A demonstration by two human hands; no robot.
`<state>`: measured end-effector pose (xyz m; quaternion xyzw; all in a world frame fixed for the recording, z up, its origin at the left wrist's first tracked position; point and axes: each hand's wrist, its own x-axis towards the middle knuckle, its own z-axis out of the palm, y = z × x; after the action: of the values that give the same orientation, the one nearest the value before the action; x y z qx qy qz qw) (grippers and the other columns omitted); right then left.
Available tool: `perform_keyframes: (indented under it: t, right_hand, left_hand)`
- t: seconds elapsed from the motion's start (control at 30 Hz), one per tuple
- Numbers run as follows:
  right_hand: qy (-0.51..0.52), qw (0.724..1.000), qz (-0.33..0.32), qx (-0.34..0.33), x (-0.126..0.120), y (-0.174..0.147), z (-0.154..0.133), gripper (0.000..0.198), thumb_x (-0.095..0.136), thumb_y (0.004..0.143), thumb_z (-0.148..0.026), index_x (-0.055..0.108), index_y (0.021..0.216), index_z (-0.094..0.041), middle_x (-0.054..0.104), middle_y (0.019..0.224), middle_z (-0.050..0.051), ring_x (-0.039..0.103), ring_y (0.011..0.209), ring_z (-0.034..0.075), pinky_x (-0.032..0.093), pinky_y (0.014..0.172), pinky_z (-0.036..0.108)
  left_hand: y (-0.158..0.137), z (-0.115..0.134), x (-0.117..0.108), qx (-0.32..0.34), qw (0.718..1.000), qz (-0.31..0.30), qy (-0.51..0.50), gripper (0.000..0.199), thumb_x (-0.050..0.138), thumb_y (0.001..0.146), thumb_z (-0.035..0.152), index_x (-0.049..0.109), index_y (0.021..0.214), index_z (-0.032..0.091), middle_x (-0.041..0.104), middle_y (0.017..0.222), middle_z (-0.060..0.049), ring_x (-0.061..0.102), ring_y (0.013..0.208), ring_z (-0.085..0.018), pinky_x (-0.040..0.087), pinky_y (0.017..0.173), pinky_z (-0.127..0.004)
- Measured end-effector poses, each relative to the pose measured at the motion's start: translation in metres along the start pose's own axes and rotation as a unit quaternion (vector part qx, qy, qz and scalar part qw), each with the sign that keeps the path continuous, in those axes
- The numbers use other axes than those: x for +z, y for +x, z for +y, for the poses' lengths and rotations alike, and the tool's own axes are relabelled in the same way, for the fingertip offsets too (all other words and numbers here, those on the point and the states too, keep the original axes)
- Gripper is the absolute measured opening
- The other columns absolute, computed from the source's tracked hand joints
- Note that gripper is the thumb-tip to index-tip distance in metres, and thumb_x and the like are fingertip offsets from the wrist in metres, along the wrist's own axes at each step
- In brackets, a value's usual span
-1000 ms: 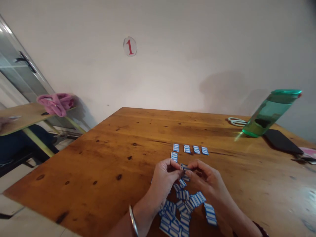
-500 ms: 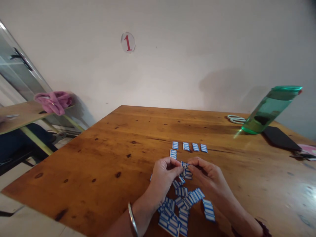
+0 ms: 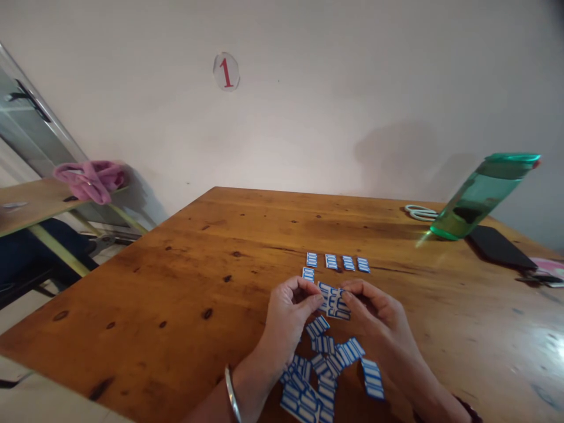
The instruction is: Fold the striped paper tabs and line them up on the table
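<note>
Between my two hands is a small blue-and-white label sheet [image 3: 333,301], printed with blue-framed blank boxes. My left hand [image 3: 291,311] pinches its left side between thumb and fingers. Its right side is pinched by my right hand [image 3: 374,305]. Whether it is one sheet or two overlapping ones I cannot tell. Below my hands lies a loose pile of similar label pieces [image 3: 326,370], with one piece [image 3: 372,379] apart on its right. Beyond my hands several small pieces [image 3: 331,262] lie in a row, and another piece [image 3: 308,274] sits just beyond my left fingers.
A green water bottle [image 3: 480,200] leans at the right, beside a dark flat case [image 3: 502,247] and a coiled white cable [image 3: 420,212]. A pink cloth [image 3: 92,179] rests on a side table [image 3: 26,205] at the left. The wall stands behind the wooden table [image 3: 255,229].
My hands have moved slightly apart, and more of the label sheet shows between them. The row and the pile stay as they were; the view has shifted slightly.
</note>
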<state>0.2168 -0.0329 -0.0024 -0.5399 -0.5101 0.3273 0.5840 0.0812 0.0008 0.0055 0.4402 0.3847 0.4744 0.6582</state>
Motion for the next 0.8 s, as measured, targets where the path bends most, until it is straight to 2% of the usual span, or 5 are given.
perform_keyframes:
  t: [0.13,0.23,0.27,0.47,0.8]
  right_hand:
    - [-0.049,0.999,-0.001,-0.019,-0.0001,-0.0015,0.0014,0.016,0.055,0.075,-0.033,0.057,0.068,-0.019,0.052,0.066,0.0,0.047,0.057,0.012,0.04,0.049,0.021]
    - [-0.101,0.994,0.005,-0.041,0.0007,-0.004,0.0008,0.015,0.052,0.078,-0.031,0.055,0.068,-0.019,0.052,0.069,0.001,0.047,0.057,0.012,0.038,0.049,0.022]
    - [-0.117,0.992,0.007,-0.049,0.001,-0.0048,0.0003,0.015,0.051,0.079,-0.03,0.055,0.069,-0.02,0.051,0.069,0.001,0.046,0.057,0.012,0.037,0.048,0.022]
    - [-0.163,0.982,-0.003,-0.093,0.0017,-0.0073,-0.0019,0.017,0.048,0.081,-0.029,0.054,0.067,-0.02,0.051,0.064,0.0,0.043,0.051,0.011,0.034,0.044,0.022]
    - [-0.178,0.98,0.025,-0.084,0.0024,-0.005,0.0023,0.017,0.05,0.079,-0.029,0.055,0.066,-0.02,0.048,0.057,-0.002,0.043,0.047,0.011,0.035,0.043,0.021]
  left_hand:
    - [-0.0006,0.0001,0.0004,-0.007,1.0,-0.012,-0.017,0.03,0.069,0.058,0.015,0.061,0.087,0.016,0.058,0.061,0.004,0.053,0.056,-0.009,0.044,0.054,-0.021]
    - [-0.0012,-0.0022,-0.0002,-0.031,0.999,-0.024,0.006,0.012,0.067,0.062,0.021,0.062,0.07,0.013,0.06,0.063,0.0,0.052,0.055,-0.009,0.043,0.053,-0.021]
    - [-0.0013,-0.0031,-0.0004,-0.038,0.999,-0.028,0.01,0.012,0.067,0.063,0.023,0.061,0.066,0.013,0.061,0.063,-0.001,0.052,0.054,-0.009,0.042,0.052,-0.021]
    - [-0.0022,-0.0044,0.0006,-0.07,0.996,-0.05,0.001,0.022,0.068,0.064,0.03,0.066,0.078,0.013,0.064,0.064,-0.003,0.054,0.055,-0.012,0.043,0.055,-0.024]
    - [-0.005,-0.0043,0.0027,-0.082,0.99,-0.11,-0.015,0.02,0.064,0.069,0.029,0.072,0.08,0.013,0.068,0.073,-0.007,0.058,0.063,-0.014,0.045,0.067,-0.027]
